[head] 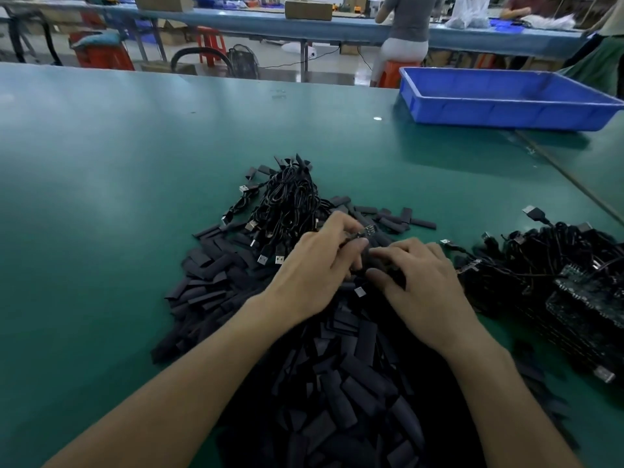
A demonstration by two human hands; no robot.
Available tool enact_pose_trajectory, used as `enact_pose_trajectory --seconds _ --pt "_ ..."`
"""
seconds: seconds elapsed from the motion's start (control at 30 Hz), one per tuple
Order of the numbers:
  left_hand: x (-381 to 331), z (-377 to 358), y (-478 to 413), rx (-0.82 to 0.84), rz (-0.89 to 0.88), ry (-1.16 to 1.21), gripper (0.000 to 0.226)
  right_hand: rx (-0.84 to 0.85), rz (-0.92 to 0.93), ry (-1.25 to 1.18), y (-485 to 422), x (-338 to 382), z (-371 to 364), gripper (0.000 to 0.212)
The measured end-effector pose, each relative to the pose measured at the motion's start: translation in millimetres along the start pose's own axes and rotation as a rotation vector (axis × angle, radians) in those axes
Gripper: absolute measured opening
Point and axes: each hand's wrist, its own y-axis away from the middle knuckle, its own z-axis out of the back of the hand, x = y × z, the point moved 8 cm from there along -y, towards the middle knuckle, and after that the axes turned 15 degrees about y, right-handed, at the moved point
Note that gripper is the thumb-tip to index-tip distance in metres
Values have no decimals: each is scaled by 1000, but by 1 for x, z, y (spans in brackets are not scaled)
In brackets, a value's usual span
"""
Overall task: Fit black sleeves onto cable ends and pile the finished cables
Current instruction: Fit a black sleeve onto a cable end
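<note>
- The fingers (341, 225) of the left hand (314, 265) are curled tight, and a cable end (366, 232) with a small pinned connector is pinched between thumb and forefinger.
- The fingers (398, 253) of the right hand (422, 285) are bent downward, just beside the left, and their tips are pressed into the loose black sleeves (337, 366). Whether a sleeve is gripped cannot be told.
- The black sleeves are heaped on the near part of the table, under and around both hands.
- A bundle of cables (290, 201) with bare metal plugs is laid at the far side of the heap.
- A separate pile of cables (557, 258) is set to the right, next to a dark gridded object (587, 309) that cannot be identified.
- A blue tray (506, 108) is placed at the far right of the table, well apart from the hands. Only its walls and inner floor are seen.
- The work surface is a green table (101, 163).
- Beyond it, a long bench (236, 21) carrying a cardboard box (308, 10) is noted, with a seated person (403, 28) and red stools (101, 57) nearby.
</note>
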Motion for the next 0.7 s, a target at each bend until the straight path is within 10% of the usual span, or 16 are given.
enact_pose_trajectory --seconds 0.23,0.7 --pt "24 18 9 -295 83 131 8 119 -155 79 -4 -2 -9 37" --pt "31 4 10 -185 138 310 13 -310 -154 -436 2 -7 18 22"
